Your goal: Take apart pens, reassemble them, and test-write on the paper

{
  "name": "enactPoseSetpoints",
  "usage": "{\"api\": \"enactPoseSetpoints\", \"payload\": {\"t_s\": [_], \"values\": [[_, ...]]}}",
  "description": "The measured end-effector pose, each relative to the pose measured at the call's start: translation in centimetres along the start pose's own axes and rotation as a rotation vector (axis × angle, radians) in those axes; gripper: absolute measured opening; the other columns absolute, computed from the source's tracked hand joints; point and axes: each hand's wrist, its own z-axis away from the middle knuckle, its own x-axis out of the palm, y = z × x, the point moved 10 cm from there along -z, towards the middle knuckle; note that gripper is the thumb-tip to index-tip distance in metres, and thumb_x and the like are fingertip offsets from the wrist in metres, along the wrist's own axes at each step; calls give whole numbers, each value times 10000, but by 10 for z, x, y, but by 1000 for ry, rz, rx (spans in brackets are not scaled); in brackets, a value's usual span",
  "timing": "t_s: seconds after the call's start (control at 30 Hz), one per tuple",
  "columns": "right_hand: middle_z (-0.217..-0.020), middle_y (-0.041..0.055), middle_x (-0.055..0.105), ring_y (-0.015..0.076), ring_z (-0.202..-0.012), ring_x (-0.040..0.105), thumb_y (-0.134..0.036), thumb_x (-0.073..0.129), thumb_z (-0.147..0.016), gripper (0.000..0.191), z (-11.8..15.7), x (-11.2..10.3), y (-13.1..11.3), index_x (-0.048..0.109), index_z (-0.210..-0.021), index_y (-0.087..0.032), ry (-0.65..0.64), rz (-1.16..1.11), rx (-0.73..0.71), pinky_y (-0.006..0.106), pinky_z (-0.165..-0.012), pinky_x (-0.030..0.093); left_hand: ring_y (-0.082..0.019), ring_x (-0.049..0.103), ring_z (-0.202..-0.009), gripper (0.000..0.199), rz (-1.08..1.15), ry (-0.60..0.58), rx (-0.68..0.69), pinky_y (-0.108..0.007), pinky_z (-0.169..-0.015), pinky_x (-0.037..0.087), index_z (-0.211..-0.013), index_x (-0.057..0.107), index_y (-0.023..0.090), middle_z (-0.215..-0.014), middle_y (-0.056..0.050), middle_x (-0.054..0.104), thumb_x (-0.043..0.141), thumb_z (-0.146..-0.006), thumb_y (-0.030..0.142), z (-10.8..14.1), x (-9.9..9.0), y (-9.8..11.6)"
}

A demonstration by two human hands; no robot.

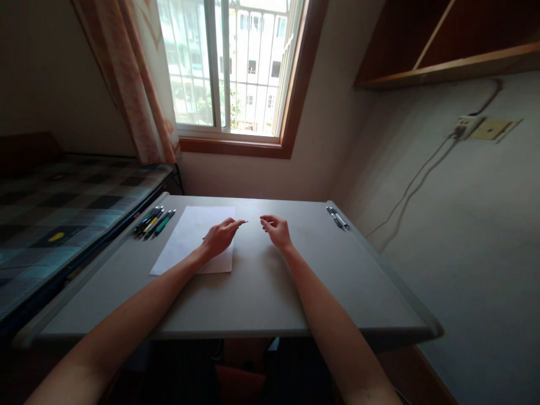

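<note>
My left hand (220, 236) is closed around a thin dark pen (243, 224), held over the right part of a white sheet of paper (181, 244). One end of the pen sticks out past my fingertips to the right, and its other end shows behind the hand. Just across from it, my right hand (276, 230) hovers above the bare tabletop, thumb and fingers pinched together. Whether something small sits in that pinch I cannot make out. A gap separates the two hands.
Several pens (155, 223), some green and yellow, lie bunched at the left of the grey desk (270, 298). More pens (337, 218) lie near its right edge. A bed (84, 185) stands to the left, a wall with cords to the right, a window (248, 73) ahead.
</note>
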Motion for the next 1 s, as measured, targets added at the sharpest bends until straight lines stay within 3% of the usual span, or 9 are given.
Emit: {"api": "enactPoseSetpoints", "payload": {"t_s": [0.4, 0.7, 0.83, 1.0], "values": [[-760, 51, 682, 145, -632, 618, -286, 561, -740, 182, -1, 0, 16, 678, -817, -170, -36, 216, -52, 293, -650, 514, -129, 582, -741, 332, -58, 22, -105, -230, -651, 427, -1205, 535, 274, -973, -37, 595, 381, -912, 248, 1, 0, -18], [-718, 48, 680, 162, -665, 616, -312, 591, -695, 163, -4, -17, 28, 650, -737, -166, 52, 303, 0, 305, -682, 496, -118, 575, -682, 329, -96, 3, -139, -225, -613, 410, -1195, 543, 286, -977, -25, 601, 381, -910, 269, 1, 1, -25], [-686, 34, 675, 154, -631, 625, -277, 581, -696, 154, -8, -9, 38, 646, -775, -162, 18, 218, 63, 279, -621, 502, -119, 570, -670, 325, -114, 0, -153, -229, -605, 407, -1186, 550, 289, -974, -22, 602, 377, -912, 274, 1, 3, -29], [-732, 22, 696, 149, -691, 643, -211, 598, -681, 114, -17, 14, 34, 669, -766, -184, -42, 259, 51, 272, -677, 504, -124, 576, -695, 329, -111, -3, -177, -229, -626, 421, -1193, 548, 298, -953, -22, 601, 389, -906, 269, 2, 4, -35]]}}
